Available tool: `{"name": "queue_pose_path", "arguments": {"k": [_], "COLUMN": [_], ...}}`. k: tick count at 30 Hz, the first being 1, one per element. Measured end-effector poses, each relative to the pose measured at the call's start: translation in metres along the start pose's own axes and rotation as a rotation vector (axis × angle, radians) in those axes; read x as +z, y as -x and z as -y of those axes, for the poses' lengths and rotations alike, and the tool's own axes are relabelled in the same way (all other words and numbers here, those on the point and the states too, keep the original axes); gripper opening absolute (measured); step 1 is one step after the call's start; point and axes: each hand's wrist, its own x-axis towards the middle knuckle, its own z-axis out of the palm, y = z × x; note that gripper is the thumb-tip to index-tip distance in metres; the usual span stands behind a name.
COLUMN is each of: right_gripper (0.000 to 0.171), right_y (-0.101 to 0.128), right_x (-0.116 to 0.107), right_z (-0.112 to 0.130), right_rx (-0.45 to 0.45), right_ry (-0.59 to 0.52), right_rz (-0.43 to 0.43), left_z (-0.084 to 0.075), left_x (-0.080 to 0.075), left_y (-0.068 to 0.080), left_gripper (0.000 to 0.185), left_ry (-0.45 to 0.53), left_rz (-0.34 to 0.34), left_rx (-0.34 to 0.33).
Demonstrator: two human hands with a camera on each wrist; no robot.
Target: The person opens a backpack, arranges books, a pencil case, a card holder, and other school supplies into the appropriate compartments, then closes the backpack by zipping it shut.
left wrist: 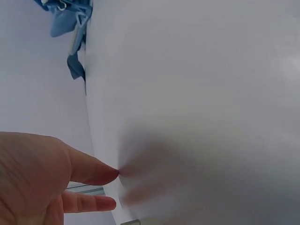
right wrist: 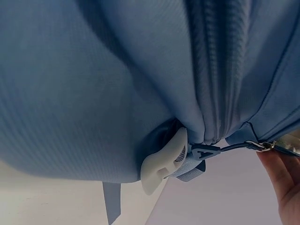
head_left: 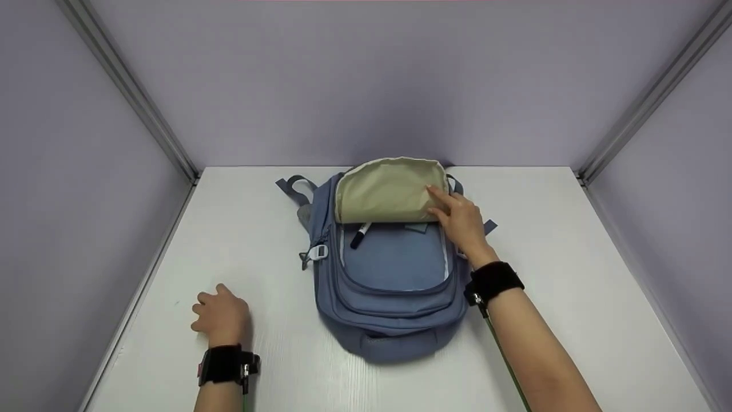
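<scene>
A white table [head_left: 572, 274] fills the lower part of the head view, closed in by pale lilac walls [head_left: 366, 80] at the back and on both sides. A blue backpack [head_left: 394, 303] lies flat at the centre of the table, its top toward the back wall, and its front flap is folded back so that the beige lining [head_left: 383, 191] faces up. Below the lining, in the open compartment, a black marker [head_left: 360, 235] lies slanted with its white end tucked under the flap's edge. The right hand [head_left: 460, 223] rests at the right edge of the flap, its fingers [head_left: 434, 197] nearly straight and laid on the lining; whether they pinch the cloth I cannot tell. In the right wrist view a white plastic buckle [right wrist: 161, 161] hangs at the backpack's side beside a blue zipper pull [right wrist: 204, 152]. The left hand [head_left: 222, 315] lies on the table in the lower left, well apart from the backpack, its fingers loosely bent and holding nothing.
</scene>
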Motion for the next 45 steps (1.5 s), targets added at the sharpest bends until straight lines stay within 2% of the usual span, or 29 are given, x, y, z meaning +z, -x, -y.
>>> {"name": "queue_pose_path", "arguments": {"k": [7, 10, 22, 31, 39, 45], "right_gripper": [0.048, 0.048, 0.049, 0.048, 0.048, 0.049], "right_y": [0.000, 0.000, 0.000, 0.001, 0.002, 0.003], "right_x": [0.000, 0.000, 0.000, -0.001, -0.001, -0.001], "right_z": [0.000, -0.001, 0.001, 0.000, 0.000, -0.001], "right_rx": [-0.010, -0.015, 0.020, 0.016, 0.011, 0.012], "right_ry": [0.004, 0.004, -0.008, -0.003, -0.006, -0.008], "right_rz": [-0.015, -0.025, -0.002, 0.001, -0.002, 0.009], "left_z": [-0.008, -0.012, -0.023, -0.024, -0.028, -0.044], "left_x": [-0.004, -0.002, 0.005, 0.005, 0.010, 0.005], "left_y": [0.006, 0.008, 0.005, 0.004, 0.002, 0.001], "left_gripper": [0.043, 0.038, 0.014, 0.009, 0.010, 0.008], "left_ry": [-0.013, -0.017, -0.031, -0.009, 0.058, 0.159], "left_rz": [0.086, 0.096, 0.009, -0.058, -0.120, -0.157], "left_rx": [0.068, 0.101, 0.200, 0.278, 0.300, 0.346]}}
